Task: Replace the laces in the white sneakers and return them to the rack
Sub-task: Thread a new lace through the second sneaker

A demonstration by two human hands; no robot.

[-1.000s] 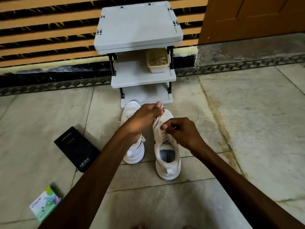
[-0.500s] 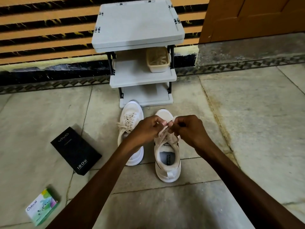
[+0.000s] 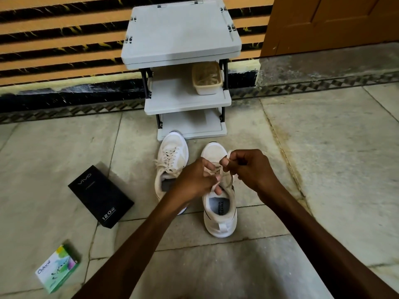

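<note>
Two white sneakers stand side by side on the floor in front of a grey three-shelf rack (image 3: 183, 55). The left sneaker (image 3: 172, 156) is laced, its lace ends lying loose. Over the right sneaker (image 3: 219, 210) both my hands work its cream lace (image 3: 232, 180). My left hand (image 3: 196, 180) pinches one lace strand above the tongue. My right hand (image 3: 248, 169) pinches the other end, lifted a little higher. My hands hide the eyelets of the right sneaker.
A beige tub (image 3: 207, 79) holding laces sits on the rack's middle shelf. On the floor to the left lie a black phone box (image 3: 100, 196) and a small green-white carton (image 3: 57, 269). A striped wall and a wooden door (image 3: 330, 20) are behind.
My left hand came back from the toe of the right sneaker toward the tongue. My right hand rose, and both now hold the lace close together.
</note>
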